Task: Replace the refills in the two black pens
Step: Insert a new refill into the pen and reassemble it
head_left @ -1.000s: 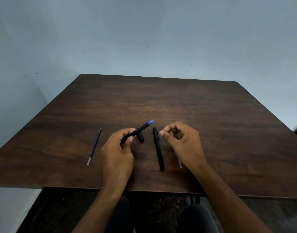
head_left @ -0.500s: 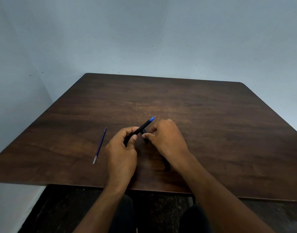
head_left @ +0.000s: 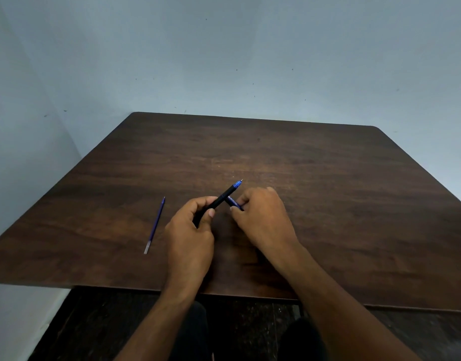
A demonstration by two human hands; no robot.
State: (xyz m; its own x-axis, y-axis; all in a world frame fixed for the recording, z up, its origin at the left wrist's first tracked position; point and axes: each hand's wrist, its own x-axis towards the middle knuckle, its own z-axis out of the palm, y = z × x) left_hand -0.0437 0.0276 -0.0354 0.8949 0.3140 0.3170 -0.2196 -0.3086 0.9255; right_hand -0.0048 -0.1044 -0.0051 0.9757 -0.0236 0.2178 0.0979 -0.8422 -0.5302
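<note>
My left hand (head_left: pixel 191 230) grips a black pen (head_left: pixel 224 196) with a blue tip that points up and to the right, uncapped. My right hand (head_left: pixel 260 217) pinches a short black pen cap (head_left: pixel 234 203) that lies just under the pen's barrel. The second black pen is hidden beneath my right hand and forearm. A thin blue refill (head_left: pixel 155 226) lies loose on the brown wooden table (head_left: pixel 328 204), to the left of my left hand.
The table's near edge runs just below my wrists, with dark floor and my knees beneath it. A pale blue wall stands behind the table and along the left side.
My right hand moved left, from beside the second pen to the cap next to the held pen, and closed on it. It now covers the second pen. My left hand stayed put.
</note>
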